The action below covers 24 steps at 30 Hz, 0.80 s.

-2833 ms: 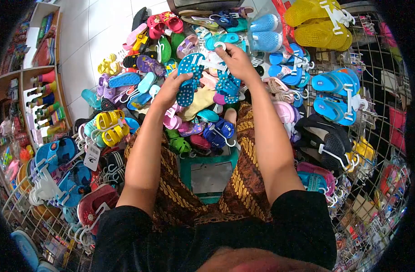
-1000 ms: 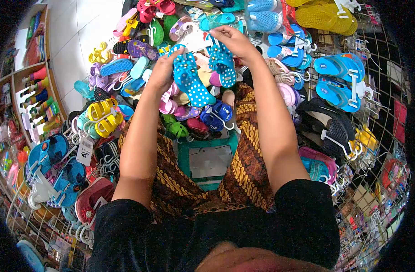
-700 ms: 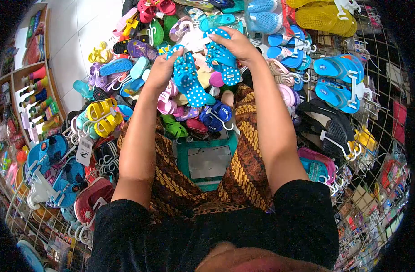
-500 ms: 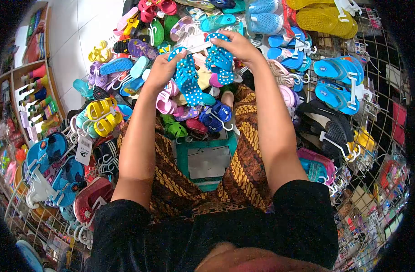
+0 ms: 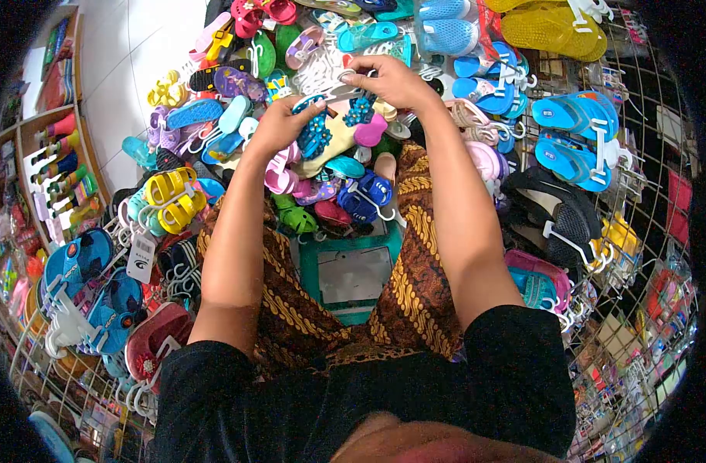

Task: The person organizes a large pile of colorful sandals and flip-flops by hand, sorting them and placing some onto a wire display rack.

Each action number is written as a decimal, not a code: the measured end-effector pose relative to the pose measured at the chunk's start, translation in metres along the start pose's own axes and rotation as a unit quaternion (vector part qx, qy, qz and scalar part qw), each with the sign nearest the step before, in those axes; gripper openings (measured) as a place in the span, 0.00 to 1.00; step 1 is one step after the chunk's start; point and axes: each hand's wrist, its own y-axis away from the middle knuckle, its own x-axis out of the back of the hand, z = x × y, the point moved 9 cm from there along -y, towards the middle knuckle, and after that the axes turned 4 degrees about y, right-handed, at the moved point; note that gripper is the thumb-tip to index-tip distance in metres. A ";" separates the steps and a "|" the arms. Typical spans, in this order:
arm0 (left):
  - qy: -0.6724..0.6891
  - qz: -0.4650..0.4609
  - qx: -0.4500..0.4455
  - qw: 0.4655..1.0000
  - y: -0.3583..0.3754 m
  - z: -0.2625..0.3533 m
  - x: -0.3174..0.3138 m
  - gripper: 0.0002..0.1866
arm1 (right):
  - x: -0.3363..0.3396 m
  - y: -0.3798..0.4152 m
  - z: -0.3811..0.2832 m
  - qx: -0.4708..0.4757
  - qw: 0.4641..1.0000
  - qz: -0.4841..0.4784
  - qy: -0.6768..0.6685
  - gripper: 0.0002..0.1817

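A pair of blue sandals with beaded straps (image 5: 314,137) hangs from a white plastic hanger (image 5: 339,96) above the shoe pile. My left hand (image 5: 280,126) is closed on the left sandal, its thumb on top near the hanger's end. My right hand (image 5: 390,82) pinches the hanger near its top, over the second sandal (image 5: 359,109). Just below lie a cream-coloured item (image 5: 336,139) and a pink sole (image 5: 370,130). White hangers (image 5: 322,71) are heaped just beyond my hands.
Children's sandals and clogs surround my knees, among them yellow sandals (image 5: 170,199) and blue clogs (image 5: 364,197). Blue flip-flops (image 5: 573,139) hang on a wire rack (image 5: 638,224) at the right. A green stool (image 5: 310,262) shows between my legs. Shelves (image 5: 56,147) stand at the left.
The sandals have tilted, so their straps now show more than their dotted soles. My right hand has shifted slightly left and down, from the right sandal to the hanger's top.
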 end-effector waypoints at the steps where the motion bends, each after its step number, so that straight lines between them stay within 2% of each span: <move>1: 0.010 0.014 -0.024 1.000 -0.003 0.000 0.003 0.18 | -0.001 0.000 0.000 -0.008 1.000 -0.001 0.007 0.17; 3: 0.029 0.041 -0.070 0.996 -0.010 -0.007 0.006 0.20 | 0.003 0.002 -0.004 0.012 0.998 0.027 0.056 0.16; 4: 0.016 0.046 -0.067 0.997 -0.015 -0.014 0.008 0.24 | 0.004 0.003 -0.004 0.011 0.997 0.033 0.071 0.17; 7: 0.027 0.111 -0.075 0.991 -0.022 -0.026 0.018 0.25 | 0.011 0.005 -0.005 0.008 0.987 0.093 0.133 0.16; 8: 0.036 0.127 -0.048 0.990 -0.025 -0.035 0.023 0.25 | 0.015 0.006 -0.007 0.007 0.980 0.120 0.156 0.16; 11: 0.068 0.136 -0.037 0.988 -0.018 -0.027 0.025 0.25 | 0.026 0.010 -0.012 0.001 0.950 0.172 0.259 0.16; 16: 0.041 0.102 -0.017 0.994 -0.017 -0.026 0.019 0.25 | 0.037 0.017 -0.013 0.024 0.903 0.268 0.335 0.12; 19: 0.028 0.087 -0.012 0.996 -0.022 -0.030 0.018 0.26 | 0.050 0.023 -0.016 0.016 0.877 0.332 0.348 0.12; 22: 0.031 0.075 -0.003 0.997 -0.023 -0.036 0.015 0.26 | 0.054 0.024 -0.010 0.009 0.878 0.336 0.340 0.12; 24: 0.031 0.069 -0.004 0.997 -0.023 -0.035 0.016 0.27 | 0.059 0.022 -0.011 0.034 0.888 0.358 0.286 0.12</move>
